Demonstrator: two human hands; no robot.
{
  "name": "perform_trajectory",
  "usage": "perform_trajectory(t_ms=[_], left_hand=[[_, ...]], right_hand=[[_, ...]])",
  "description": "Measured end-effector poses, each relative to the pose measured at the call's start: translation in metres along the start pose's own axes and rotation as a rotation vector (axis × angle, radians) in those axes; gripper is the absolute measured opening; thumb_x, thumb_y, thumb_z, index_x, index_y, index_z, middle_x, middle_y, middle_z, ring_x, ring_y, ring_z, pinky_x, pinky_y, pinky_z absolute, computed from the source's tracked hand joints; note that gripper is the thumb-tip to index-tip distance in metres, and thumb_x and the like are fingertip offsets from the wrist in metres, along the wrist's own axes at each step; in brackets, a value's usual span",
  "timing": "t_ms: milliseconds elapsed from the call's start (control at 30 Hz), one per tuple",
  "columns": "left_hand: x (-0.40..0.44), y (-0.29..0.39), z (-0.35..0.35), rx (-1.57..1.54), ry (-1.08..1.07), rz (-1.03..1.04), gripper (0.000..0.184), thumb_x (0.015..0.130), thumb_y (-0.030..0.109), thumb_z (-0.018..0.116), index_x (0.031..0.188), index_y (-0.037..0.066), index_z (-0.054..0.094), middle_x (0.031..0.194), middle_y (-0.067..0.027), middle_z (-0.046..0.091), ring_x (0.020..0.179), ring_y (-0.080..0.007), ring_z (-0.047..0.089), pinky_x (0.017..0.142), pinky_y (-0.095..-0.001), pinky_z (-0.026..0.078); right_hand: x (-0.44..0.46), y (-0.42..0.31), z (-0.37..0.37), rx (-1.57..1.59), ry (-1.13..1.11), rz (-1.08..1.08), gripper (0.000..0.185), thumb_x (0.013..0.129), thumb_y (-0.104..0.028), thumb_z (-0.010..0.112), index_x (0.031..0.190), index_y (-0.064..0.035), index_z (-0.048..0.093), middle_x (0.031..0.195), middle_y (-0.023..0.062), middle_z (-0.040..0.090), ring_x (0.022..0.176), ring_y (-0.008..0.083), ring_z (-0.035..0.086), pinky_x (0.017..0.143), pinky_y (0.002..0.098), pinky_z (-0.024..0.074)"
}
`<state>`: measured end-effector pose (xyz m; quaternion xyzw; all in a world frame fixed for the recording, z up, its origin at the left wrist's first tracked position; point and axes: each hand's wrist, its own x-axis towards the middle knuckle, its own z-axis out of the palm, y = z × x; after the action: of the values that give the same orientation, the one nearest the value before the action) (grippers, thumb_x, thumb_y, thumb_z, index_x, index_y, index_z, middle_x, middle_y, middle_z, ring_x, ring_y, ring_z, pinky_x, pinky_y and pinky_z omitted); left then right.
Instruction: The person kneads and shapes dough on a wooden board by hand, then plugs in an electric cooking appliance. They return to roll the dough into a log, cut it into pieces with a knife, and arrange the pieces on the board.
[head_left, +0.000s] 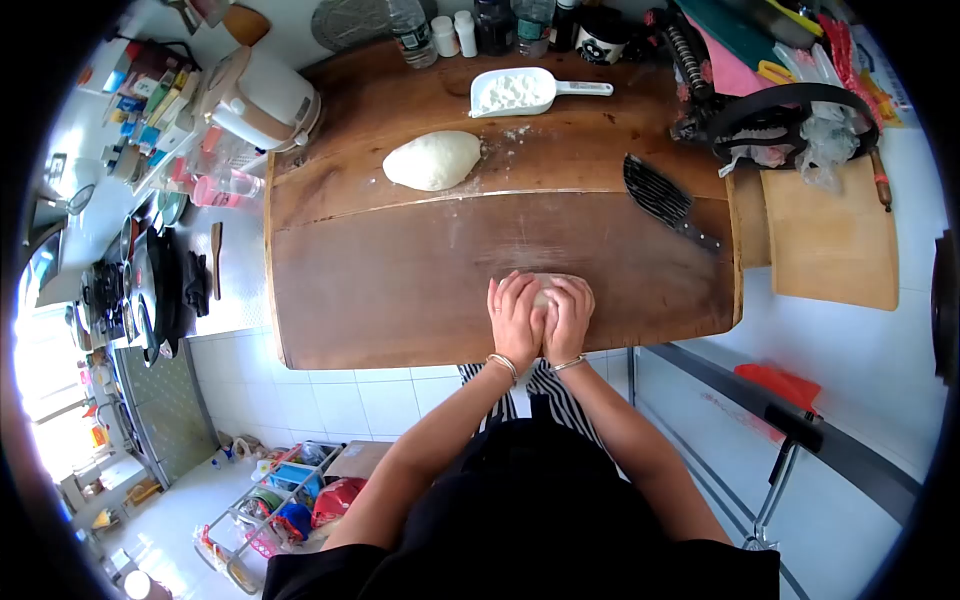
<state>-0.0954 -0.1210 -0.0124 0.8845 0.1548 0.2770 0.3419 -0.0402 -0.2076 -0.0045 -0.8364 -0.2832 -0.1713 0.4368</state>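
Note:
My left hand [516, 312] and my right hand [568, 313] lie side by side near the front edge of the wooden board, fingers curled over a piece of dough [542, 298]. Only a pale strip of that dough shows between and beyond the fingers; my hands cover the rest. Farther back on the board rests a larger, smooth oval lump of dough [433, 161]. Behind it to the right is a white scoop [513, 91] holding white flour. A knife with a dark, patterned blade [655, 191] lies on the right side of the board.
The wooden board [350, 290] has flour dusted across it. Bottles and jars [495, 27] line its back edge. A white appliance [262, 98] stands at the back left. On the right are a black basket [790, 125] and a light cutting board [835, 240].

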Motion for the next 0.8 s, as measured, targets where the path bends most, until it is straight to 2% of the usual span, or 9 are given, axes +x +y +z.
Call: perform_trajectory(t_ms=[33,167,233,300,367,400,500,567,800], left_hand=[[0.001,-0.004,0.0,0.06,-0.033,0.094,0.034,0.09,0.018,0.049,0.12,0.004,0.058,0.125,-0.0149,0.056,0.122,-0.0317,0.049,0.111,-0.0503,0.028],[0.067,-0.015,0.016,0.097,-0.097,0.096,0.03,0.09,0.019,0.051,0.114,0.004,0.06,0.121,-0.0158,0.058,0.119,-0.0327,0.051,0.108,-0.0483,0.033],[0.097,-0.018,0.021,0.148,-0.318,-0.101,0.025,0.091,0.02,0.051,0.107,0.004,0.061,0.11,-0.0177,0.063,0.109,-0.0358,0.057,0.096,-0.0456,0.045],[0.135,-0.02,0.036,0.117,-0.258,-0.118,0.022,0.093,0.023,0.05,0.098,0.005,0.062,0.095,-0.0177,0.065,0.092,-0.0388,0.061,0.079,-0.0463,0.051],[0.188,-0.019,0.043,0.193,-0.6,-0.377,0.022,0.094,0.024,0.05,0.096,0.007,0.063,0.082,-0.0151,0.065,0.078,-0.0376,0.061,0.072,-0.0495,0.047],[0.2,-0.015,0.041,0.192,-0.596,-0.374,0.022,0.094,0.024,0.05,0.096,0.007,0.063,0.082,-0.0151,0.065,0.078,-0.0376,0.061,0.072,-0.0495,0.047],[0.21,-0.023,0.042,0.096,-0.105,0.08,0.02,0.091,0.026,0.054,0.099,0.01,0.063,0.098,-0.0129,0.066,0.095,-0.0337,0.061,0.091,-0.0427,0.045],[0.194,-0.073,0.069,0.14,0.029,0.313,0.02,0.089,0.026,0.057,0.102,0.011,0.063,0.104,-0.0121,0.064,0.1,-0.0331,0.059,0.097,-0.0413,0.042],[0.243,-0.063,0.079,0.176,-0.017,0.131,0.021,0.094,0.027,0.052,0.095,0.009,0.063,0.092,-0.0135,0.065,0.089,-0.0343,0.061,0.083,-0.0454,0.048]], right_hand=[[-0.002,0.006,-0.001,-0.039,-0.008,-0.064,0.015,0.091,-0.016,0.053,0.1,-0.0088,0.062,0.103,0.01,0.063,0.103,0.0301,0.057,0.096,0.0484,0.0386],[0.047,0.034,0.026,-0.125,-0.012,-0.018,0.017,0.091,-0.017,0.053,0.104,-0.0089,0.062,0.104,0.0104,0.064,0.105,0.0317,0.057,0.097,0.0482,0.0401],[0.068,0.044,0.037,-0.096,-0.103,0.149,0.019,0.093,-0.019,0.052,0.104,-0.0079,0.062,0.104,0.0131,0.065,0.102,0.0348,0.059,0.091,0.0476,0.0446],[0.1,0.05,0.047,-0.171,-0.236,0.413,0.021,0.096,-0.022,0.05,0.104,-0.0072,0.062,0.101,0.0162,0.065,0.095,0.038,0.061,0.082,0.0481,0.0467],[0.142,0.059,0.057,-0.158,-0.356,0.736,0.024,0.097,-0.026,0.05,0.103,-0.007,0.062,0.099,0.0187,0.065,0.092,0.0389,0.061,0.08,0.049,0.0465],[0.156,0.058,0.056,-0.158,-0.354,0.732,0.024,0.097,-0.026,0.05,0.103,-0.007,0.062,0.099,0.0187,0.065,0.092,0.0389,0.061,0.08,0.049,0.0465],[0.168,0.067,0.065,0.107,-0.184,0.575,0.024,0.095,-0.028,0.052,0.106,-0.009,0.062,0.106,0.0166,0.065,0.1,0.0375,0.061,0.085,0.0475,0.0459],[0.142,0.072,0.087,-0.208,0.187,0.007,0.024,0.094,-0.027,0.052,0.108,-0.011,0.062,0.111,0.0139,0.065,0.105,0.036,0.059,0.089,0.0463,0.0445],[0.186,0.097,0.113,-0.251,0.131,0.144,0.023,0.095,-0.027,0.05,0.109,-0.0127,0.063,0.1,0.0115,0.066,0.092,0.0338,0.061,0.079,0.0473,0.0473]])
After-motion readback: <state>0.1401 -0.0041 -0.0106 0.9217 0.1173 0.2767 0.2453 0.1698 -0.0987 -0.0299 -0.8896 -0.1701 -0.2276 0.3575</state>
